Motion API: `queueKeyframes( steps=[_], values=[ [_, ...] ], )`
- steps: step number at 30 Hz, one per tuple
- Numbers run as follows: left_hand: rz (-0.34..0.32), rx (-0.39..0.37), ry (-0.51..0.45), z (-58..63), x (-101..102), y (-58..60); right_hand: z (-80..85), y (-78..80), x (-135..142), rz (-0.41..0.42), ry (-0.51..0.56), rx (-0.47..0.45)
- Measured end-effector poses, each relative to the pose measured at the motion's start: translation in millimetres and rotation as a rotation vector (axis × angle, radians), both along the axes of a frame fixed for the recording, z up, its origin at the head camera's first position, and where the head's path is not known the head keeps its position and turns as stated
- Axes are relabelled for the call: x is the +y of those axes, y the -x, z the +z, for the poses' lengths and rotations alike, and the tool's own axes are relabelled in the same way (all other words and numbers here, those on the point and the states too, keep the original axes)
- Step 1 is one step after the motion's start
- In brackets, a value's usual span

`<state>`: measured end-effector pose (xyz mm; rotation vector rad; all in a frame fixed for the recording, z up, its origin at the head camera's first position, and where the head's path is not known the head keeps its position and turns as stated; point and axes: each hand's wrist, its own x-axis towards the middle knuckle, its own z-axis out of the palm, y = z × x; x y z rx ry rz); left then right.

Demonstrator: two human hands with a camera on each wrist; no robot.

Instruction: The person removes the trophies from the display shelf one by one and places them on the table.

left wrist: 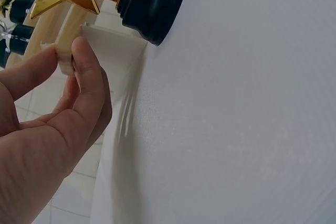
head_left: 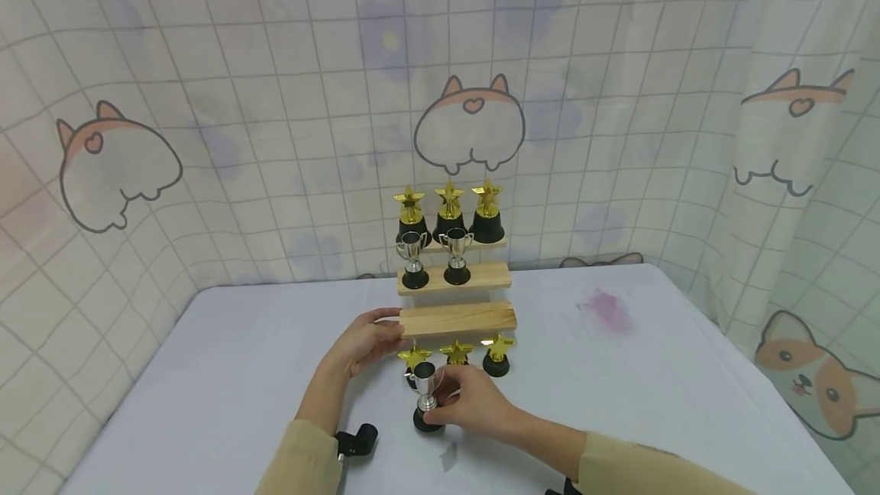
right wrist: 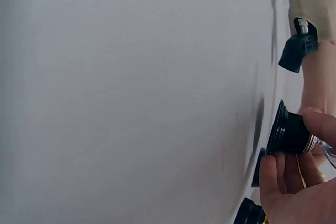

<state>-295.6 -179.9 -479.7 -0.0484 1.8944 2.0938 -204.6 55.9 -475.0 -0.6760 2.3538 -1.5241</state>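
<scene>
My right hand (head_left: 477, 403) holds a small silver trophy cup (head_left: 425, 379) upright by its lower part, low over the white table. In the right wrist view its black base (right wrist: 289, 132) is between thumb and fingers; whether it touches the cloth I cannot tell. My left hand (head_left: 363, 342) pinches the left end of the lowest wooden step (head_left: 457, 319), with thumb and fingers on either side of the board (left wrist: 65, 48) in the left wrist view. Three gold star trophies (head_left: 497, 350) stand in front of that step, one partly hidden behind the cup.
Two silver trophy cups (head_left: 457, 254) stand on the middle wooden step (head_left: 491, 275). Three gold star trophies (head_left: 487, 212) occupy the top step behind them. A patterned curtain (head_left: 289, 98) rises behind the table (head_left: 261, 342). Each wrist wears a black device (head_left: 357, 440).
</scene>
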Motion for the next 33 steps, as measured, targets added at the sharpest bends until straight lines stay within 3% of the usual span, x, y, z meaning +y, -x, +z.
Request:
queueKeyframes(
  steps=[14,33],
  values=[
    [0.001,0.001,-0.015,-0.9,-0.1,0.3,-5.4,0.0,-17.2,0.035,-0.038,0.003],
    [-0.001,-0.001,-0.019,-0.2,-0.7,0.3,-8.9,10.5,-24.4,-0.037,-0.086,0.079]
  ],
)
